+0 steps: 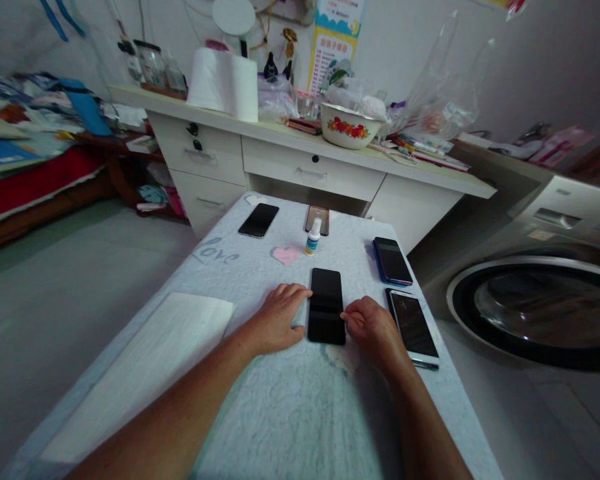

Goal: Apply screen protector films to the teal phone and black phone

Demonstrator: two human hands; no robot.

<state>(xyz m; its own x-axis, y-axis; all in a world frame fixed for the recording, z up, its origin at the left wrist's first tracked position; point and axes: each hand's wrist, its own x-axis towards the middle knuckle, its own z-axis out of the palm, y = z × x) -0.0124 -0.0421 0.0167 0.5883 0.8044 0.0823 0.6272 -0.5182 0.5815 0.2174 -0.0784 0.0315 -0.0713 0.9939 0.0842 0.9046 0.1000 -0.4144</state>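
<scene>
Lying flat on pale cloth (280, 427): glossy, rectangular black phone (327, 303).

Desk (290, 413) count: 2 single dark-screened phones, center (327, 317) and far left (259, 220); 1 brownish phone or case (325, 219); 2 phone stacks, upper right (393, 260) and lower right (414, 327), at least 2 layers each, exact number unclear. 1 small bottle (312, 240), 1 white sheet (155, 360). Behind: 1 floral bowl (351, 127), 3 handled drawer fronts (275, 160), 1 washing machine (520, 240).
</scene>
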